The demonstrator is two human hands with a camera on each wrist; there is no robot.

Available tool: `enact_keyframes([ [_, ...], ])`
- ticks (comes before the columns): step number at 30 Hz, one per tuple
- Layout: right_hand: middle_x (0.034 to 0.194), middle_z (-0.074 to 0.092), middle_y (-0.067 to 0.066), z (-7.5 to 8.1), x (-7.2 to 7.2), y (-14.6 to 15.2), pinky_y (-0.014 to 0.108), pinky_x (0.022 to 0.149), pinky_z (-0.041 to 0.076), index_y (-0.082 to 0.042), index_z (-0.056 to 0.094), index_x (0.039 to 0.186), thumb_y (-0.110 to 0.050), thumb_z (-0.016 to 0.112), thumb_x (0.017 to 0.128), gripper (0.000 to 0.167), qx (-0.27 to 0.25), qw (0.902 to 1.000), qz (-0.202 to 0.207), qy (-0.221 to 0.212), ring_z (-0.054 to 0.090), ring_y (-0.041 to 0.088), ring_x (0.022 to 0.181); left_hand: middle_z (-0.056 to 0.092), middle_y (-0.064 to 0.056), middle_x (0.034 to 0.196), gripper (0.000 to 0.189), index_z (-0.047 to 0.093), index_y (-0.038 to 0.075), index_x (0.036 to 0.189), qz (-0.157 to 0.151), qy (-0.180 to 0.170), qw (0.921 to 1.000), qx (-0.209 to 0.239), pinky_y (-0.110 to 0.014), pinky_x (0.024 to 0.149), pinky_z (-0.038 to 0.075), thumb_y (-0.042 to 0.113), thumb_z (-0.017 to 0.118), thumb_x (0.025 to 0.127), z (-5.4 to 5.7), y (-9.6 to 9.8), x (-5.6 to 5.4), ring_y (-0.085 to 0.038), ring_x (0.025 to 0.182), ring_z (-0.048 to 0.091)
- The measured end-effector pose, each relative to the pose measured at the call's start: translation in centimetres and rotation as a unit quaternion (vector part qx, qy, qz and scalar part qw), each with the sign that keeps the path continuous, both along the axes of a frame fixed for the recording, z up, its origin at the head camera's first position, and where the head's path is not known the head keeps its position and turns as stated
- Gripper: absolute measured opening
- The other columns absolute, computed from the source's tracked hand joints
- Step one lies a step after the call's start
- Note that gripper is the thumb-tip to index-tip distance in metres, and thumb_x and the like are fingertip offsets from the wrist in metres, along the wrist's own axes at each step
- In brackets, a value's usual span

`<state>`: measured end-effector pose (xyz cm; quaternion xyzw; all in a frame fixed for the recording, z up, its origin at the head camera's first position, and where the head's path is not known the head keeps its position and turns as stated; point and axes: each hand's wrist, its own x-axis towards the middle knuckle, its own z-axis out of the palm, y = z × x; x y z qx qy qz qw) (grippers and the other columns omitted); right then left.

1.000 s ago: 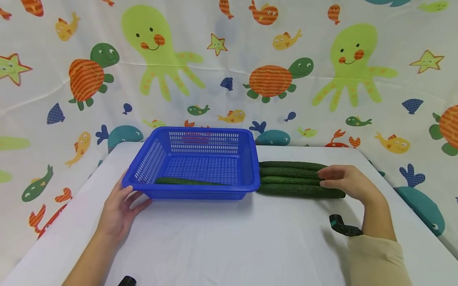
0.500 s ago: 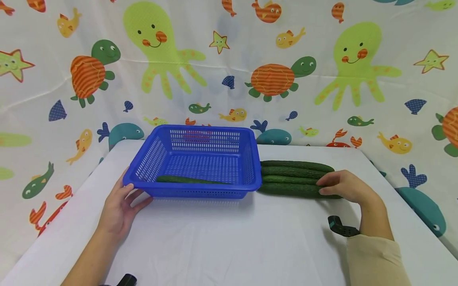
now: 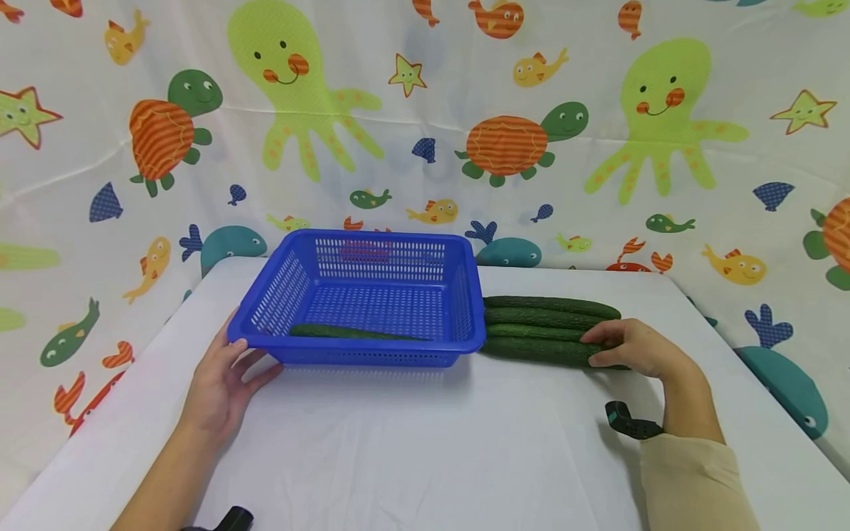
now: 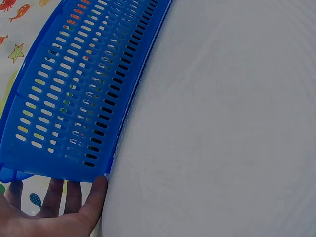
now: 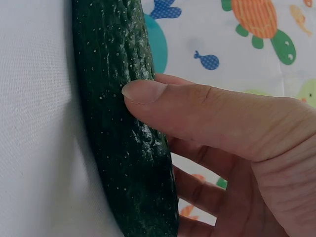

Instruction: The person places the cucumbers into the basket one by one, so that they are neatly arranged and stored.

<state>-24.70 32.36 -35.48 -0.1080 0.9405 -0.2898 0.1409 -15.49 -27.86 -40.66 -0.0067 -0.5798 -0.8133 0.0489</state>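
Note:
Several long dark green cucumbers [image 3: 538, 349] lie side by side on the table, right of a blue slotted plastic basket [image 3: 358, 354]. My right hand [image 3: 634, 346] is at the right end of the nearest cucumber. In the right wrist view, the thumb [image 5: 145, 92] lies across this cucumber's bumpy skin [image 5: 113, 133], and the other fingers are on its far side, partly hidden. My left hand [image 3: 215, 387] rests at the basket's front left corner with fingers spread. The left wrist view shows its fingertips [image 4: 101, 183] against the end wall. Inside the basket, one cucumber [image 3: 345, 332] lies along the front wall.
A white cloth covers the table [image 3: 398, 442]. Behind it hangs a white curtain [image 3: 412, 110] printed with sea animals. The left ends of the cucumbers reach the basket's right side. A black wrist device [image 3: 631, 422] sits at my right wrist.
My right hand has moved slightly left and down, with its fingers closing onto the nearest cucumber. My left hand stays at the basket corner.

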Motion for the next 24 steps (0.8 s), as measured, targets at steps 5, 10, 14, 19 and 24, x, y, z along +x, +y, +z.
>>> enact_keyframes([
  [5, 0.115, 0.067, 0.01, -0.05, -0.02, 0.01, 0.035, 0.083, 0.052, -0.005, 0.07, 0.127, -0.024, 0.083, 0.087, 0.046, 0.004, 1.0, 0.006, 0.002, 0.06, 0.019, 0.101, 0.048, 0.009, 0.151, 0.058, 0.025, 0.031, 0.165, 0.002, -0.002, 1.0, -0.002, -0.031, 0.094, 0.059, 0.027, 0.044, 0.11, 0.01, 0.03, -0.11, -0.014, 0.128, 0.053],
  [10, 0.121, 0.067, 0.012, -0.07, 0.06, 0.15, 0.036, 0.086, 0.053, -0.006, 0.069, 0.127, -0.025, 0.083, 0.087, 0.046, -0.002, 0.9998, 0.018, -0.001, 0.062, 0.022, 0.107, 0.048, 0.009, 0.151, 0.058, 0.026, 0.031, 0.165, 0.004, -0.005, 1.0, 0.0, -0.031, 0.094, 0.059, 0.027, 0.044, 0.11, 0.07, 0.01, -0.13, -0.015, 0.129, 0.051],
  [14, 0.125, 0.066, 0.012, -0.07, 0.11, 0.33, 0.037, 0.089, 0.052, -0.008, 0.069, 0.128, -0.027, 0.083, 0.087, 0.047, -0.002, 0.9998, 0.019, -0.003, 0.062, 0.023, 0.111, 0.049, 0.009, 0.15, 0.058, 0.025, 0.031, 0.165, 0.0, -0.004, 1.0, 0.006, -0.031, 0.094, 0.059, 0.027, 0.044, 0.11, 0.17, -0.02, -0.06, -0.015, 0.128, 0.052],
  [19, 0.13, 0.064, 0.014, -0.05, 0.14, 0.59, 0.037, 0.091, 0.05, -0.01, 0.069, 0.132, -0.029, 0.083, 0.087, 0.051, -0.004, 0.9998, 0.019, -0.007, 0.061, 0.024, 0.114, 0.05, 0.009, 0.149, 0.058, 0.025, 0.031, 0.165, 0.0, -0.003, 0.9999, 0.014, -0.032, 0.093, 0.059, 0.026, 0.044, 0.11, 0.28, -0.04, 0.01, -0.014, 0.127, 0.054],
  [24, 0.132, 0.063, 0.016, -0.27, 0.27, 0.64, 0.042, 0.093, 0.05, -0.009, 0.068, 0.134, -0.029, 0.083, 0.087, 0.054, -0.003, 0.9998, 0.013, -0.016, 0.06, 0.029, 0.118, 0.051, 0.01, 0.149, 0.059, 0.025, 0.03, 0.165, 0.003, -0.007, 0.9998, 0.016, -0.032, 0.093, 0.06, 0.026, 0.045, 0.11, 0.27, 0.1, 0.03, -0.013, 0.127, 0.054],
])
